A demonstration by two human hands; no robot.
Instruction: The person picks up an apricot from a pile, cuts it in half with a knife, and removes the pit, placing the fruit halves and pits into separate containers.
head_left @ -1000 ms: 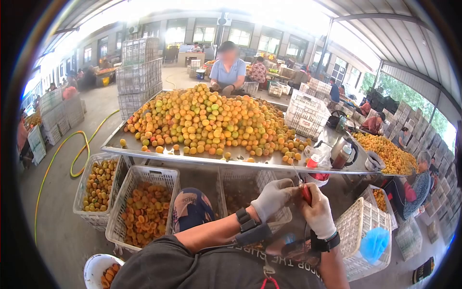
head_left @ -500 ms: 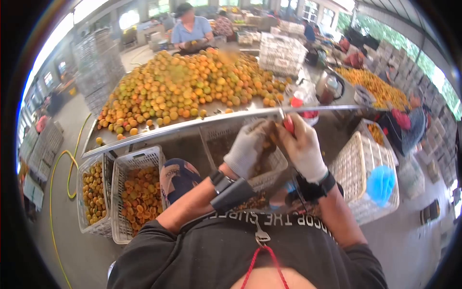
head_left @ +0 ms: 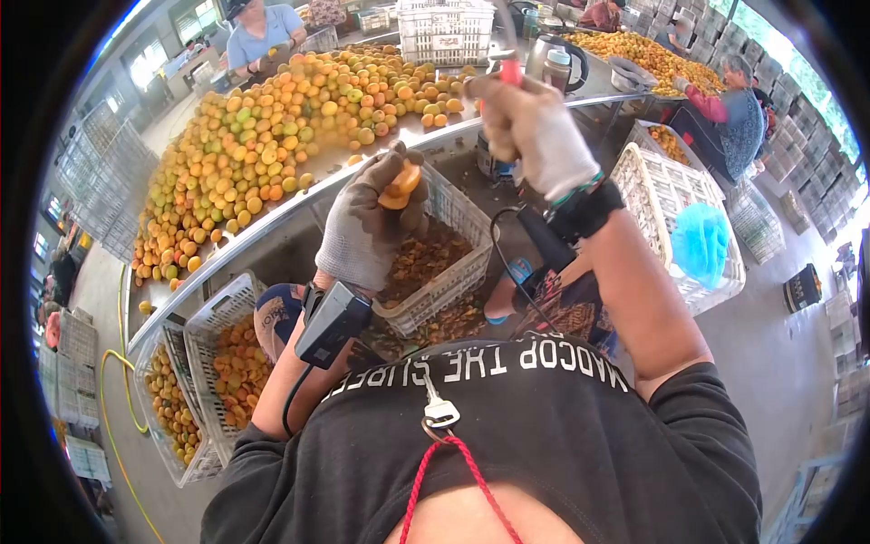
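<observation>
My left hand (head_left: 362,227), in a stained white glove, is closed around a cut apricot (head_left: 400,186) whose orange flesh faces up. It hovers over the near edge of the metal table, above a white crate (head_left: 450,288) of brown scraps. My right hand (head_left: 539,131), also gloved, grips a knife by its red handle (head_left: 510,72), the blade pointing up and away. The two hands are apart, the right one higher and farther out. A large heap of whole apricots (head_left: 299,118) covers the table (head_left: 263,227) ahead.
At my left stand a crate of apricot halves (head_left: 237,363) and a crate of small orange-brown fruit (head_left: 174,408). A white crate (head_left: 675,208) with a blue bag (head_left: 700,245) is at right. A kettle (head_left: 555,65) stands on the table. Co-workers sit across and to the right.
My hands have separated: the left moved left with the cut apricot showing, the right rose outward with the knife. The view has shifted, so the table and crates appear tilted.
</observation>
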